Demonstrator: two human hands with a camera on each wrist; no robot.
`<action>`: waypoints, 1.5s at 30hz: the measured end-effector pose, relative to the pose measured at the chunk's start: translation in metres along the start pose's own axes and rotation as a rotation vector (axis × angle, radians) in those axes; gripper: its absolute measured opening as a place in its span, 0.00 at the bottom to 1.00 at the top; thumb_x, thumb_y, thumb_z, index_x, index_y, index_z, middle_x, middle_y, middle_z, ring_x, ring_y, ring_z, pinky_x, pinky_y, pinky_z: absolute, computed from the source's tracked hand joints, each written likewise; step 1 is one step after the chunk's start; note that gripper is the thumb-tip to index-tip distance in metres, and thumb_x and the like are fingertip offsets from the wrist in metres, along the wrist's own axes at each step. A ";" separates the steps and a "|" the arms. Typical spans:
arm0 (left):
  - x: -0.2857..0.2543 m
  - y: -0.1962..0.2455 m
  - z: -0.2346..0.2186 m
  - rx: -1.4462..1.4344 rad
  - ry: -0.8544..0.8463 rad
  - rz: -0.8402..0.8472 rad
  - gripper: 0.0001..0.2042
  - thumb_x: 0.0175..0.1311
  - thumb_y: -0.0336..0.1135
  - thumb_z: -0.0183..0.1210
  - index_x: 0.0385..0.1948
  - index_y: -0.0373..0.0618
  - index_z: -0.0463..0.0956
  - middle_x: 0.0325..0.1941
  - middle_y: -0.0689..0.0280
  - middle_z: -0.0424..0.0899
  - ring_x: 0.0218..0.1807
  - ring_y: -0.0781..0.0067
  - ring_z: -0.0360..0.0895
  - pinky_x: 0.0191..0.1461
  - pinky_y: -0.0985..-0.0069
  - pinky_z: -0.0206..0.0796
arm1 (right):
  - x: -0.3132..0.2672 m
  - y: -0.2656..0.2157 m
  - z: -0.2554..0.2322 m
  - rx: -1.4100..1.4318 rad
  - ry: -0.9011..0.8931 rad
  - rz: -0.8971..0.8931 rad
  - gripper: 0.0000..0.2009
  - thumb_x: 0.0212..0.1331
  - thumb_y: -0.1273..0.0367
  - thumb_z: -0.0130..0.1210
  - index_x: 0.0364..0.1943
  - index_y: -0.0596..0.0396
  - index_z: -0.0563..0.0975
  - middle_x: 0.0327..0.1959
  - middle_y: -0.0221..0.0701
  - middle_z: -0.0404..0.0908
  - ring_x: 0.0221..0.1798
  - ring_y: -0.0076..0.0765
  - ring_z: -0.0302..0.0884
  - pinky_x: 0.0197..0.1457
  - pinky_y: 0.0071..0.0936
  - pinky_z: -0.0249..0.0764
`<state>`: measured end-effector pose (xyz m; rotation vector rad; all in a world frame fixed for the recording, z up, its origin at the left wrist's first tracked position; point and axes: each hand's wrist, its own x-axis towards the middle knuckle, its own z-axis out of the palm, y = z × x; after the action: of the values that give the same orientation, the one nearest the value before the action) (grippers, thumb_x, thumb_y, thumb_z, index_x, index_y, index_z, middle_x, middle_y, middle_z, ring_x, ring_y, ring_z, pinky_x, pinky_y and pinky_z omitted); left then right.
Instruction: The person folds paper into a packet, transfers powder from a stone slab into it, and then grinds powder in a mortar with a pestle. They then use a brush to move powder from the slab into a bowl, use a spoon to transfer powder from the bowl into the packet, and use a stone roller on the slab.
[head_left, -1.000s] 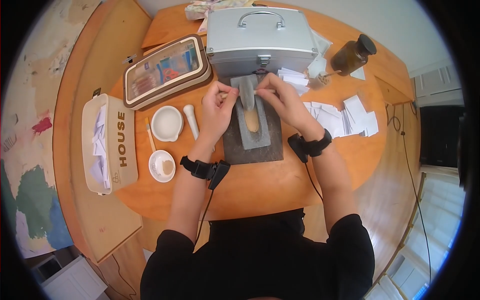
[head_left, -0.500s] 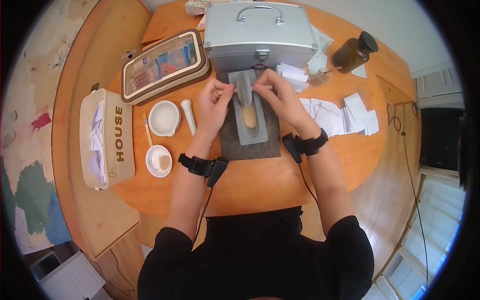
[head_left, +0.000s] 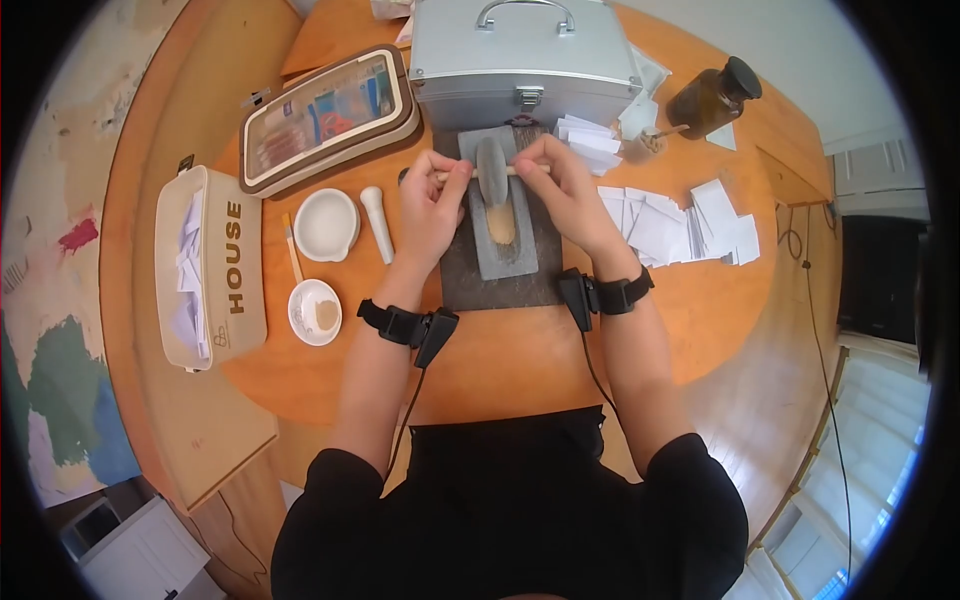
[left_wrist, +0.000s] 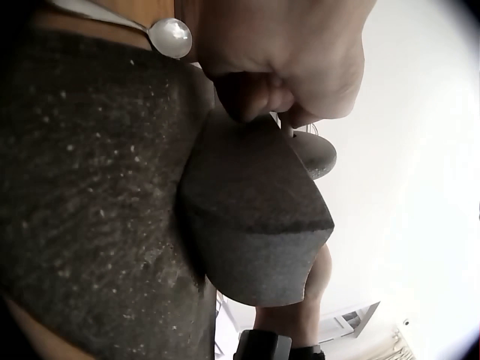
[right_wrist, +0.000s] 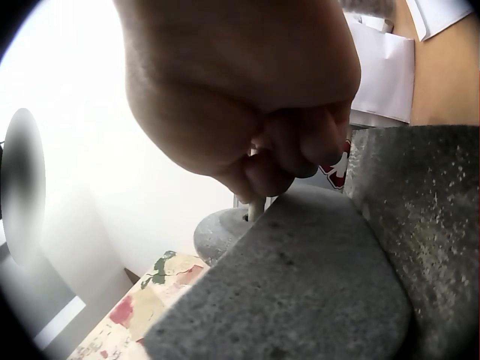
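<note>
In the head view, a grey stone grinding wheel (head_left: 492,172) stands on edge in the far part of a long stone trough (head_left: 512,266). Tan powder (head_left: 501,226) lies in the near part of the trough. A pale wooden axle (head_left: 512,170) runs through the wheel. My left hand (head_left: 434,205) grips its left end, thumb toward the wheel, and my right hand (head_left: 562,195) grips the other end. Both wrist views show curled fingers above the trough's side, with the wheel (left_wrist: 315,156) beyond; the fingers hide much of the axle.
A dark slab (head_left: 460,285) lies under the trough. Left of it are a white pestle (head_left: 377,225), a mortar (head_left: 327,225), a small powder dish (head_left: 314,312) and a brush (head_left: 292,250). A silver case (head_left: 525,60) stands behind; papers (head_left: 655,222) and a brown jar (head_left: 712,97) are right.
The head view has shifted a little. Both hands keep their grip on the axle, and the wheel stays in the trough's far part with at most a slight roll.
</note>
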<state>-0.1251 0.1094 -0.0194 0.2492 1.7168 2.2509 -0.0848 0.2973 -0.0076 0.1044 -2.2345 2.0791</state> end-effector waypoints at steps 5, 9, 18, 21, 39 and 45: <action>-0.049 -0.006 -0.001 0.019 -0.052 -0.006 0.08 0.72 0.32 0.55 0.32 0.46 0.65 0.21 0.77 0.72 0.17 0.93 0.60 0.18 0.88 0.47 | -0.035 -0.011 -0.002 0.028 -0.097 0.028 0.05 0.70 0.71 0.50 0.37 0.59 0.72 0.32 0.25 0.77 0.37 0.15 0.69 0.40 0.17 0.65; -0.052 -0.005 0.005 0.015 -0.004 0.034 0.08 0.72 0.33 0.55 0.33 0.47 0.65 0.19 0.77 0.70 0.16 0.93 0.58 0.17 0.87 0.45 | -0.033 -0.020 -0.006 -0.025 -0.125 0.084 0.05 0.70 0.71 0.51 0.37 0.59 0.72 0.32 0.27 0.77 0.37 0.16 0.70 0.39 0.18 0.65; -0.018 0.003 -0.002 -0.056 0.014 -0.093 0.08 0.71 0.31 0.55 0.32 0.45 0.66 0.18 0.76 0.73 0.14 0.93 0.58 0.15 0.85 0.44 | -0.013 -0.010 0.004 0.007 -0.048 0.041 0.06 0.70 0.71 0.51 0.36 0.60 0.72 0.33 0.27 0.77 0.38 0.18 0.71 0.43 0.19 0.68; -0.052 0.006 0.005 -0.021 0.026 -0.075 0.08 0.71 0.30 0.56 0.32 0.44 0.66 0.19 0.76 0.73 0.15 0.93 0.59 0.16 0.86 0.44 | -0.042 -0.020 0.008 0.049 -0.028 0.095 0.06 0.69 0.71 0.51 0.35 0.60 0.73 0.33 0.27 0.76 0.38 0.17 0.70 0.42 0.19 0.67; -0.055 0.005 0.001 0.001 -0.091 -0.030 0.07 0.71 0.30 0.55 0.32 0.43 0.67 0.24 0.73 0.78 0.18 0.93 0.63 0.18 0.87 0.48 | -0.047 -0.016 0.002 0.077 -0.038 0.096 0.05 0.69 0.72 0.52 0.36 0.58 0.74 0.28 0.19 0.73 0.31 0.11 0.63 0.35 0.14 0.59; 0.014 0.015 0.001 0.014 -0.008 -0.053 0.06 0.71 0.28 0.55 0.33 0.44 0.67 0.22 0.76 0.74 0.21 0.94 0.64 0.22 0.89 0.51 | 0.007 -0.006 0.000 0.014 0.025 0.042 0.06 0.68 0.71 0.54 0.37 0.59 0.74 0.30 0.22 0.76 0.32 0.12 0.65 0.36 0.14 0.62</action>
<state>-0.1405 0.1113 -0.0054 0.2129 1.7153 2.1985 -0.0912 0.2969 -0.0005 0.0327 -2.2268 2.1057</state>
